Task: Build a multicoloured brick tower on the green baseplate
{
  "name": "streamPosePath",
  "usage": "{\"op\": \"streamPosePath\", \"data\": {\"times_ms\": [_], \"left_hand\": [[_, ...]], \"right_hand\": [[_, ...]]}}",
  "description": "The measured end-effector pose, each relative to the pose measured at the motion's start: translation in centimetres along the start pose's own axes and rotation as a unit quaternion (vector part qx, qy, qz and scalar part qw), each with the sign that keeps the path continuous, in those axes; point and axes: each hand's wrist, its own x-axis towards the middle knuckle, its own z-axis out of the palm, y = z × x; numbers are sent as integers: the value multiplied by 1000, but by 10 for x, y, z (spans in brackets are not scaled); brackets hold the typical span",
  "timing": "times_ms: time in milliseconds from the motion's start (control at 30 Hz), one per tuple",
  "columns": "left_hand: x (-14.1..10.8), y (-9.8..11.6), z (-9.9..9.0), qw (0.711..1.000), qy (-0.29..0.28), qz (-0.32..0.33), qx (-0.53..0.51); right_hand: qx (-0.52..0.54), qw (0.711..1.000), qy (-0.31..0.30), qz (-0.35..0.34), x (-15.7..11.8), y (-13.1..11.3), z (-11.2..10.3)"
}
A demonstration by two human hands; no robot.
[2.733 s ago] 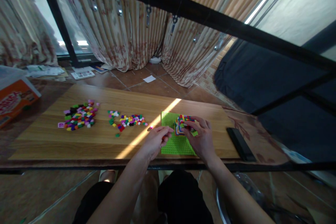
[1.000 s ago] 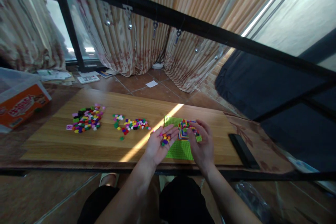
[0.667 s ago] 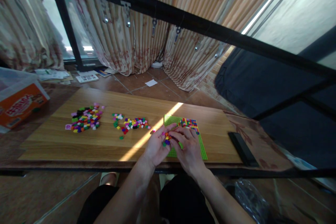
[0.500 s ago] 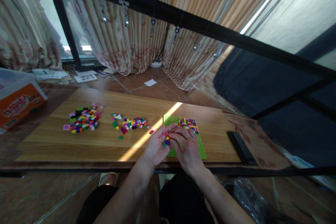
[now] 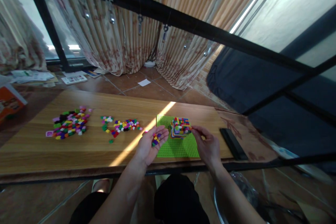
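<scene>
Several layers of block (image 5: 180,126) are standing; I'm cradling loose bricks (image 5: 155,140) in uncurled left hand (image 5: 147,146), right hand (image 5: 209,145) working at block's edge, grip unclear; piles (image 5: 70,123) left of fingers lying unattached

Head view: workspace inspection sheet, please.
Surface: brown wood-grain tabletop, crossed by a sunlight strip.
Job's things: multicoloured box-shaped plastic-brick build on flat green studded baseplate; larger loose brick pile and smaller brick pile to the left.
Clutter: long black object, right.
Left hand: open, palm up, holding small coloured bricks.
Right hand: fingertips at the build's right side; any held piece too small to tell.
Cables: nothing seen for certain.
Surroundings: beige patterned fabric curtains, black bar, white paper on brown tiled floor.
</scene>
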Motion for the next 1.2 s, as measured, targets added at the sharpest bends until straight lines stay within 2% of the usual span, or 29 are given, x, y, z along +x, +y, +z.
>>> {"op": "streamPosePath", "data": {"times_ms": [133, 267, 467, 567, 667, 767, 867, 967, 1067, 1200], "left_hand": [[2, -1, 1, 1000, 10, 0, 11], [4, -1, 2, 1000, 19, 5, 9], [4, -1, 4, 999, 29, 5, 25], [4, -1, 5, 999, 33, 4, 26], [5, -2, 5, 999, 38, 5, 27], [6, -2, 4, 999, 41, 5, 29], [7, -2, 4, 999, 38, 5, 31], [6, -1, 4, 999, 35, 9, 27], [6, 0, 5, 999, 35, 11, 20], [5, 1, 6, 999, 39, 10, 17]], "right_hand": [[36, 999, 9, 9, 2, 0, 3], [137, 989, 2, 50, 2, -1, 7], [343, 925, -11, 162, 0, -5, 6], [385, 902, -24, 193, -1, -7, 4], [390, 899, -26, 198, -2, -4, 3], [341, 925, -30, 166, 0, 1, 3], [232, 968, -41, 82, 6, 3, 3], [99, 992, -77, -7, 14, 0, 3], [-19, 989, -124, -83, 23, -7, 1], [-143, 955, -186, -182, 34, -13, -3]]}}
